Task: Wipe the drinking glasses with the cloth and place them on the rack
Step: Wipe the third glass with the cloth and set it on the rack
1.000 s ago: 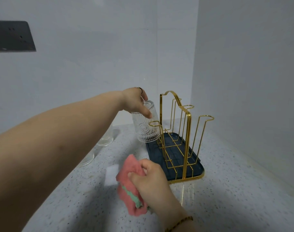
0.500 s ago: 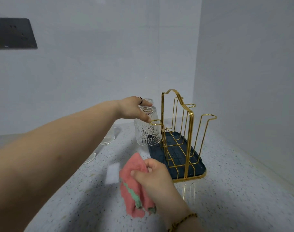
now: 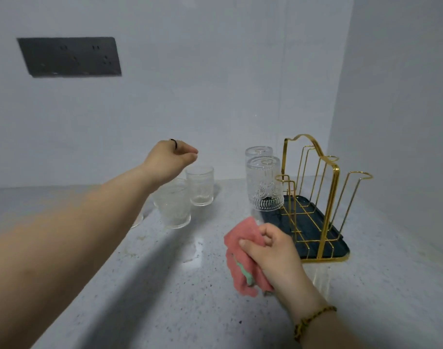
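Now that the left hand (image 3: 170,157) has let go of the front glass (image 3: 264,185), it stands upside down on the rack (image 3: 326,192), just before a rear glass (image 3: 258,152). That hand has swung left over two glasses (image 3: 200,185) on the counter (image 3: 165,285), fingers loosely curled, empty. The right hand (image 3: 270,253) clamps the cloth (image 3: 240,263). One placement looks finished; the next pickup seems due.

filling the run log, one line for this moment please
left hand: empty, over counter glasses | right hand: grips cloth | rack: two glasses inverted
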Demonstrator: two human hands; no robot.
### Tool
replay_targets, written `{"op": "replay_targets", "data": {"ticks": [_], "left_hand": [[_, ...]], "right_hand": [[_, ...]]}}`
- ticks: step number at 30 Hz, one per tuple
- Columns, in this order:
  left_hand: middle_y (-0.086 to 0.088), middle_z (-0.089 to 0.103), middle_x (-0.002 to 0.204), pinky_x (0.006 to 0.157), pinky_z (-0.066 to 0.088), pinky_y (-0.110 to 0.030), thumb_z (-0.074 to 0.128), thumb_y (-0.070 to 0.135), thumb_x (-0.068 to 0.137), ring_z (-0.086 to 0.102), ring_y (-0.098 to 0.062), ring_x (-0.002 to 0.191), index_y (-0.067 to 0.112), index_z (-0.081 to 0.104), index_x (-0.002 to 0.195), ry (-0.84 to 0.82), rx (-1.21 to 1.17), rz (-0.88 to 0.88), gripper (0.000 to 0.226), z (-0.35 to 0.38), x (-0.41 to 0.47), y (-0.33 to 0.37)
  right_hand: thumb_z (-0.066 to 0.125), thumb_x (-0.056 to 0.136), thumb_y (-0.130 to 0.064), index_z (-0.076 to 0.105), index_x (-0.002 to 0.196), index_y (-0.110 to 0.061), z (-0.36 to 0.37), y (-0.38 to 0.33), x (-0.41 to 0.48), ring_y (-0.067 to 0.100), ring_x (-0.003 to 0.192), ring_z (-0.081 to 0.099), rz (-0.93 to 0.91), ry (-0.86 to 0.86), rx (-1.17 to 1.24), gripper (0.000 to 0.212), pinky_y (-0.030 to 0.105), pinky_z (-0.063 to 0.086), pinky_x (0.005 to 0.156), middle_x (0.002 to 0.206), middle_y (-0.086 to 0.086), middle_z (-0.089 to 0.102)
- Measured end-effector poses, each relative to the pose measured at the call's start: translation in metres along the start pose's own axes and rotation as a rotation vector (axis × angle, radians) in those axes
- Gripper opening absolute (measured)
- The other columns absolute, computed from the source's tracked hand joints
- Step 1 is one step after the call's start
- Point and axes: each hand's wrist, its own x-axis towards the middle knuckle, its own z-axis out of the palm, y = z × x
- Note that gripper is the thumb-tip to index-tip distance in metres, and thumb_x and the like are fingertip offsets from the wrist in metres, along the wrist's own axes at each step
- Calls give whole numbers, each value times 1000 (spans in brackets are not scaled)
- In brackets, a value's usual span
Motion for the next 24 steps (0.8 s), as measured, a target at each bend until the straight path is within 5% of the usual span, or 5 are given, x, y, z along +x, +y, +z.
{"op": "replay_targets", "data": {"ticks": [6, 15, 24], "left_hand": [[-10, 59, 98, 89, 42, -31, 58, 7, 85, 54, -21, 92, 3, 61, 110, 253, -200, -228, 25, -18, -47, -70], [-13, 35, 145, 100, 33, -30, 72, 19, 77, 38, -27, 131, 5, 18, 144, 57, -167, -343, 88, 23, -49, -112], [-12, 53, 133, 103, 39, -43, 84, 29, 60, 51, -31, 120, 7, 26, 138, 55, -88, -386, 100, 42, -5, -138]], "right_hand": [[65, 79, -7, 55, 71, -12, 12, 0, -8, 16, 64, 59, -86, 72, -39, 13, 20, 48, 57, 72, 6, 64], [66, 78, -13, 55, 72, -8, 12, 7, 0, 22, 72, 56, -45, 176, -47, 13, 40, 51, 73, 75, 10, 61], [64, 79, -14, 55, 70, -8, 15, 13, 14, 12, 59, 51, -59, 132, -128, 14, 13, 42, 50, 65, 2, 57]]}}
